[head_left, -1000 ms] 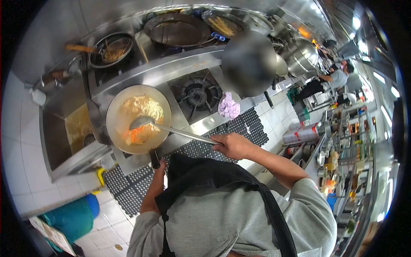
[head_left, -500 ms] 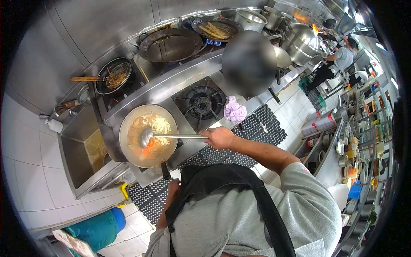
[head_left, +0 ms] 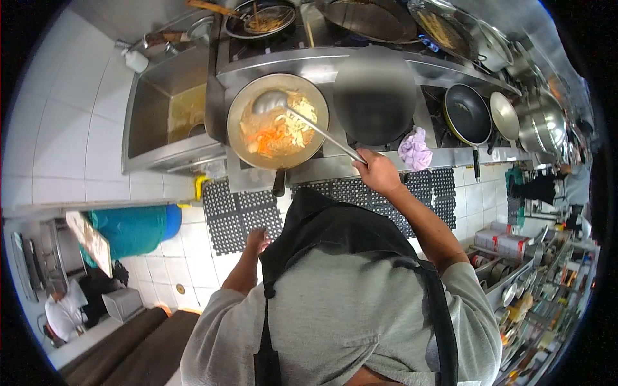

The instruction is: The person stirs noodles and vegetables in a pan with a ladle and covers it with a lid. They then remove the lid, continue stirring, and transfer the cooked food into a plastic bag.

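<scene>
My right hand (head_left: 378, 172) is closed around the handle of a metal ladle (head_left: 325, 134). The ladle's bowl rests in a wide pan (head_left: 235, 134), among brownish food with shredded orange pieces and pale yellow strips (head_left: 297, 132). The pan's black handle points towards me. Below that handle hangs my left hand (head_left: 259, 240), beside the black apron (head_left: 335, 222). Its fingers show only in part, loosely apart, with nothing visible in them.
A crumpled lilac cloth (head_left: 416, 149) lies on the stove edge, near a black frying pan (head_left: 467, 114). A strainer (head_left: 262, 24) sits over a pan at the back. The sink (head_left: 151, 119) is at left. A blurred round patch hides part of the stove.
My view has turned, so the stove appears higher and further right. The ladle's handle now slants, and its bowl has moved to the pan's far side. My left hand shows more below the pan handle.
</scene>
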The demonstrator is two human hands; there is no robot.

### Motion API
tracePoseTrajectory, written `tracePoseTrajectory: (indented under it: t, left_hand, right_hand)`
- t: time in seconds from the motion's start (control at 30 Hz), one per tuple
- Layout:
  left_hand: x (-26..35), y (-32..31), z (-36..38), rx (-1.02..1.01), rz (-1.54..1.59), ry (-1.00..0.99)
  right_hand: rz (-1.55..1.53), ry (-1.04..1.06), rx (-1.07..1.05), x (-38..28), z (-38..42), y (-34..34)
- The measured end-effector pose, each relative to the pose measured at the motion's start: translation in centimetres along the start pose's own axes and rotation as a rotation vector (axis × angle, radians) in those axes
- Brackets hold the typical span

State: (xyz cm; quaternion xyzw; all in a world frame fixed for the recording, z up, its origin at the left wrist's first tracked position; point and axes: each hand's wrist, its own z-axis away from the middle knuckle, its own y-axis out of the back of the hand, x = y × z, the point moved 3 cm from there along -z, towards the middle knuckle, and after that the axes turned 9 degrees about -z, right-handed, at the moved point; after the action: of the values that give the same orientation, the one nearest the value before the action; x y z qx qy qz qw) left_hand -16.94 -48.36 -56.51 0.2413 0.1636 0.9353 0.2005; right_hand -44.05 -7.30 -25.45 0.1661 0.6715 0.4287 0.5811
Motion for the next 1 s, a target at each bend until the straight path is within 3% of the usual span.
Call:
tracePoseTrajectory:
  t: [0.03,0.13,0.17,0.27,0.33,0.43,0.6,0.67,0.73,0.8,0.87,0.93,1.0]
  left_hand:
    - [-0.2,-0.7,-0.6,0.002,0.016,0.011]
    - [0.1,-1.4,-1.9,0.066,0.112,-0.460]
    - [1.1,-2.5,-1.8,-0.120,0.740,-0.006]
    - [5.0,-1.6,2.7,-0.037,0.750,0.059]
    - [4.0,-1.6,3.0,-0.060,0.782,0.039]
    - [-1.8,-3.1,0.6,0.008,0.321,-0.134]
    - [-6.4,-3.6,0.0,-0.027,0.300,-0.090]
    - [-5.7,-2.7,1.2,-0.013,0.366,0.071]
    - [-5.3,-2.0,1.2,0.050,0.376,-0.047]
    - [-2.1,-0.2,2.0,-0.082,0.583,-0.084]
    - [6.6,2.4,7.9,0.053,0.758,-0.039]
    - [12.5,3.9,10.6,0.097,0.720,-0.150]
    - [15.8,3.9,9.7,-0.051,0.786,-0.238]
  right_hand:
    - [0.004,-0.018,0.054,-0.2,-0.4,-0.1]
    - [0.034,-0.082,-0.037,-0.1,-0.1,-0.7]
    - [0.037,-0.068,-0.049,-0.1,0.4,-0.4]
    - [-0.011,-0.054,-0.171,-0.7,1.7,1.1]
    - [-0.090,-0.084,-0.136,-1.5,1.9,2.1]
    - [-0.110,-0.040,-0.081,-1.2,-0.6,0.4]
    - [0.011,0.086,-0.012,-2.4,-4.0,-2.4]
    - [0.086,0.059,-0.071,-1.8,-2.7,-1.9]
    - [0.093,0.060,-0.104,-0.7,-0.8,-0.7]
    - [0.119,0.014,-0.143,0.2,0.0,-0.1]
    - [0.075,0.061,-0.092,-0.5,0.5,0.6]
    - [0.086,0.129,-0.019,-0.6,-0.4,-0.5]
    - [0.119,0.095,-0.036,-3.6,-1.6,-1.1]
